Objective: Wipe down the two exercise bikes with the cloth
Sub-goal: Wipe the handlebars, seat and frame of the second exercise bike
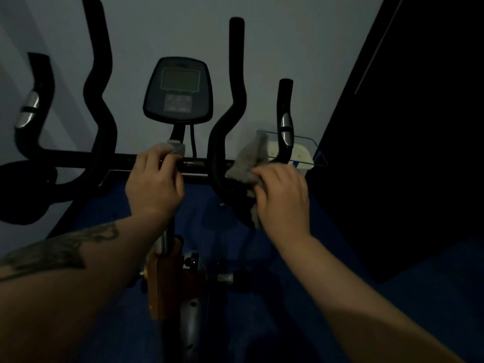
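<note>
The right hand (281, 197) pinches the grey cloth (248, 161) against the handlebar (222, 142) of one bike, while the left hand (154, 182) curls around the crossbar just beside it. The wiping looks under way on this bike only. No second bike is in view, so most of the job probably remains.

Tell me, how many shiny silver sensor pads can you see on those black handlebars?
2. One silver metal sensor pad sits on the far-left black handlebar grip; the other silver pad is on the far-right grip, beyond the grey cloth. The dim light may hide more.
</note>
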The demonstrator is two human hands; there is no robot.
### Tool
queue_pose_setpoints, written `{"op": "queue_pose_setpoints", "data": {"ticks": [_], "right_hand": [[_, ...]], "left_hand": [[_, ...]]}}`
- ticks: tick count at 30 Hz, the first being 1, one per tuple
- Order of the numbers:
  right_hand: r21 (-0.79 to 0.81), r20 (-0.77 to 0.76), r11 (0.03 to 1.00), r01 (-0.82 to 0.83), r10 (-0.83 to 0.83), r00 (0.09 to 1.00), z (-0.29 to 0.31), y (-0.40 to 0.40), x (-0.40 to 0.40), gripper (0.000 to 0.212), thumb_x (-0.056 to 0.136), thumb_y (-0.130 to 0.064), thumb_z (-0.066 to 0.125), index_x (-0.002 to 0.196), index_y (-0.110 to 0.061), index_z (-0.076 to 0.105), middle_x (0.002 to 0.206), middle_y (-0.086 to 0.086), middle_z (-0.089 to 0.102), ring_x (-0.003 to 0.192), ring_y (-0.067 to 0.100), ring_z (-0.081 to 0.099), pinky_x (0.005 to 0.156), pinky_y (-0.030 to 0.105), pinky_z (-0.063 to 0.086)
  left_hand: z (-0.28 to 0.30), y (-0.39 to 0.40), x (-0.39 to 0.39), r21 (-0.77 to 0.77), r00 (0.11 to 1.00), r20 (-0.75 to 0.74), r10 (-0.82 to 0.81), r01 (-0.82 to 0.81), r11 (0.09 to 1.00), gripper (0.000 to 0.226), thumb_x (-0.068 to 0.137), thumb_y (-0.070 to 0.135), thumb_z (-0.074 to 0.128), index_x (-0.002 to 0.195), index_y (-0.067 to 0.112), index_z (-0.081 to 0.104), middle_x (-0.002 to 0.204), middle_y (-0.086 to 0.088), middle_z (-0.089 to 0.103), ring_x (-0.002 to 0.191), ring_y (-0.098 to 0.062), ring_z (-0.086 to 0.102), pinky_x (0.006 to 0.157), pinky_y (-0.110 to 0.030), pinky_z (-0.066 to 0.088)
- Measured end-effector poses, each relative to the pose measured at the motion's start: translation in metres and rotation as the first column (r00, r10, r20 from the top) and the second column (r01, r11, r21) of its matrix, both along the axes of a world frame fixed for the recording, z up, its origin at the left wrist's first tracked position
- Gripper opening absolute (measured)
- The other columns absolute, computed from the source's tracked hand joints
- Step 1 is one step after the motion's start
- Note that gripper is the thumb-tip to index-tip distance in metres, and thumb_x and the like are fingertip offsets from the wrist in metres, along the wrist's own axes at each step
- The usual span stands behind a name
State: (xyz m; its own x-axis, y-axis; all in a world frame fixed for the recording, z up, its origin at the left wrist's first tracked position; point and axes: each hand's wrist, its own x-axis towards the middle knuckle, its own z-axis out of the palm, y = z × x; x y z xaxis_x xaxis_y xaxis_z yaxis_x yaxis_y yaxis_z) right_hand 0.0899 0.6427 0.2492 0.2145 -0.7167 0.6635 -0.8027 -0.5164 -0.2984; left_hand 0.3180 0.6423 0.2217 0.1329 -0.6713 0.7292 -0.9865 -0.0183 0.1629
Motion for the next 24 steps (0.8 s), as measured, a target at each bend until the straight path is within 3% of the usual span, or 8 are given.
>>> {"op": "queue_pose_setpoints", "data": {"ticks": [3,7,9,11,15,19,24], "right_hand": [[0.091,0.010,0.990,0.109,-0.110,0.994,0.002,0.016,0.015,0.024,0.083,-0.012,0.067,0.107,-0.016,0.064,0.094,0.002,0.059,0.088,0.020,0.050,0.078,0.030,0.034],[0.196,0.083,0.977,0.081,-0.099,0.992,-0.007,0.050,0.023,0.022,0.094,-0.029,0.045,0.111,-0.020,0.055,0.100,0.001,0.056,0.089,0.018,0.049,0.063,0.032,0.043],[0.237,0.102,0.971,0.041,-0.067,0.992,0.005,0.030,0.026,0.021,0.097,-0.026,0.044,0.115,-0.021,0.053,0.106,0.001,0.055,0.096,0.018,0.049,0.067,0.033,0.043],[0.159,0.106,0.987,0.032,-0.049,0.993,0.010,0.017,0.033,0.025,0.096,-0.023,0.044,0.118,-0.022,0.054,0.110,0.002,0.055,0.099,0.018,0.051,0.074,0.034,0.044],[0.203,0.216,0.979,0.000,-0.045,0.975,-0.013,0.050,0.036,0.028,0.093,-0.032,0.033,0.112,-0.023,0.052,0.111,-0.003,0.052,0.098,0.014,0.052,0.072,0.030,0.047],[0.189,0.168,0.981,-0.048,0.016,0.986,-0.002,0.037,0.027,0.015,0.096,-0.019,0.047,0.109,-0.020,0.053,0.111,-0.003,0.051,0.097,0.014,0.051,0.069,0.028,0.041],[0.179,0.185,0.984,0.010,-0.044,0.982,0.006,0.028,0.040,0.013,0.094,-0.014,0.047,0.104,-0.015,0.056,0.109,0.002,0.054,0.095,0.017,0.054,0.069,0.032,0.048]], "left_hand": [[-0.002,0.001,0.000,0.006,1.000,0.005,-0.004,0.004,1.000,0.025,0.081,0.010,0.062,0.105,0.006,0.065,0.119,-0.016,0.058,0.106,-0.033,0.047,0.077,-0.041,0.045],[-0.001,0.000,0.001,0.019,1.000,0.002,0.009,-0.009,1.000,0.026,0.082,0.011,0.061,0.107,0.007,0.064,0.120,-0.016,0.058,0.107,-0.034,0.048,0.075,-0.042,0.045],[-0.001,0.000,-0.001,0.027,1.000,0.000,0.016,-0.016,1.000,0.026,0.082,0.011,0.061,0.107,0.006,0.064,0.120,-0.016,0.058,0.106,-0.035,0.048,0.075,-0.043,0.046],[0.000,0.001,-0.001,0.031,1.000,0.002,0.016,-0.016,0.999,0.025,0.082,0.010,0.061,0.107,0.006,0.064,0.120,-0.016,0.057,0.106,-0.035,0.048,0.074,-0.043,0.046],[0.000,0.001,-0.001,0.057,1.000,0.000,0.023,-0.023,0.998,0.026,0.082,0.010,0.062,0.108,0.006,0.064,0.121,-0.016,0.057,0.107,-0.036,0.048,0.075,-0.044,0.045],[0.002,0.002,-0.003,0.061,0.999,-0.012,0.037,-0.037,0.997,0.027,0.082,0.011,0.062,0.109,0.006,0.064,0.121,-0.017,0.056,0.109,-0.036,0.048,0.076,-0.044,0.045],[0.003,0.003,-0.004,0.078,0.999,-0.017,0.048,-0.046,0.996,0.028,0.081,0.009,0.064,0.109,0.005,0.064,0.120,-0.019,0.057,0.108,-0.039,0.048,0.073,-0.046,0.045]]}}
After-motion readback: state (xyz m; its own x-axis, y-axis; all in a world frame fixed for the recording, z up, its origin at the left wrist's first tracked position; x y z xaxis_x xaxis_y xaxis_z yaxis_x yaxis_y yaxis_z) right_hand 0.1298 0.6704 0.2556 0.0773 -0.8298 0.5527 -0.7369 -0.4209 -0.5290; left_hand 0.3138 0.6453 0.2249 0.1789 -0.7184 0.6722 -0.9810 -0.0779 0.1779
